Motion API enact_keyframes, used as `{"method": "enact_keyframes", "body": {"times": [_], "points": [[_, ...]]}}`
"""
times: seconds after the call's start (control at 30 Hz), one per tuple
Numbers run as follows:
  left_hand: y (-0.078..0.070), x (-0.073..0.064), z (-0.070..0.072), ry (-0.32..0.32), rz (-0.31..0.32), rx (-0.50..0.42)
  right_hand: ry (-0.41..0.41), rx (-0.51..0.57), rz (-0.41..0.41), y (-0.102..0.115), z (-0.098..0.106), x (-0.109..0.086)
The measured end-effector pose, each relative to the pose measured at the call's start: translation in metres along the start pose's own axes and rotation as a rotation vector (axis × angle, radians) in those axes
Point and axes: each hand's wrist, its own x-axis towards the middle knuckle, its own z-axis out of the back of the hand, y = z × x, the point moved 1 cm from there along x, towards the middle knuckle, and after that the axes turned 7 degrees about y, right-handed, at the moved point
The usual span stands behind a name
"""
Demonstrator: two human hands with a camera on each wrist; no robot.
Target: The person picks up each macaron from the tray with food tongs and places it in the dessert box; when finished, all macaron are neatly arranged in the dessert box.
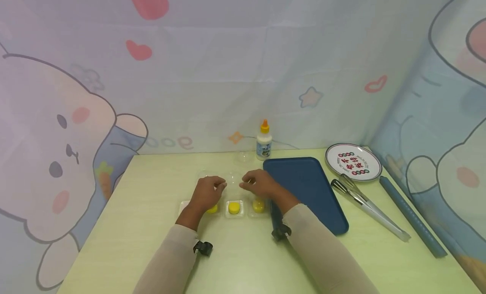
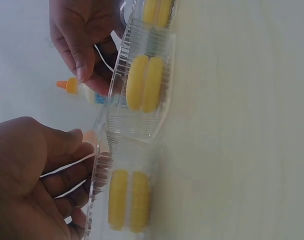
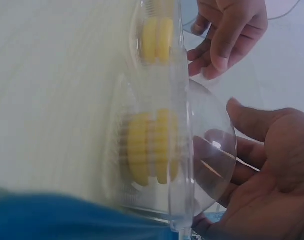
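A row of clear plastic boxes holds yellow macarons. The middle box [image 1: 234,215] has its domed lid [image 1: 233,178] folded back, its macaron [image 1: 234,207] uncovered. My left hand [image 1: 206,192] hovers over the left box, thumb and fingertips beside the middle lid's left edge. Facing it, my right hand [image 1: 260,184] is at that lid's right edge, above the right box. A clear dome [image 3: 214,145] stands over the right macaron [image 3: 152,147], with right-hand fingers showing behind it. Both hands have loosely bent fingers. The left macaron [image 1: 212,209] is partly hidden by the left hand.
A glue-like white bottle [image 1: 264,144] with an orange tip stands at the back. To the right lie a blue tray [image 1: 303,184], a printed plate [image 1: 353,150], metal tongs [image 1: 373,209] and a dark bar [image 1: 414,218]. Curtains border the table.
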Motion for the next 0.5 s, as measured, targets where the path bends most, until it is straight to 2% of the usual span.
{"method": "enact_keyframes", "body": {"times": [0.1, 0.27, 0.4, 0.5], "points": [[0.0003, -0.0003, 0.0007, -0.034, -0.001, -0.038, -0.054, 0.005, 0.008, 0.0024, 0.0003, -0.0017], [-0.0011, -0.0021, 0.001, -0.06, -0.005, -0.092, -0.145, 0.084, -0.047, 0.0056, -0.001, -0.004], [-0.0026, -0.004, 0.0015, -0.053, 0.011, -0.154, -0.191, 0.164, -0.062, 0.0069, -0.0012, -0.0064], [-0.0036, -0.0052, 0.0026, -0.028, 0.041, -0.196, -0.177, 0.225, -0.056, 0.0081, 0.0, -0.009]]}}
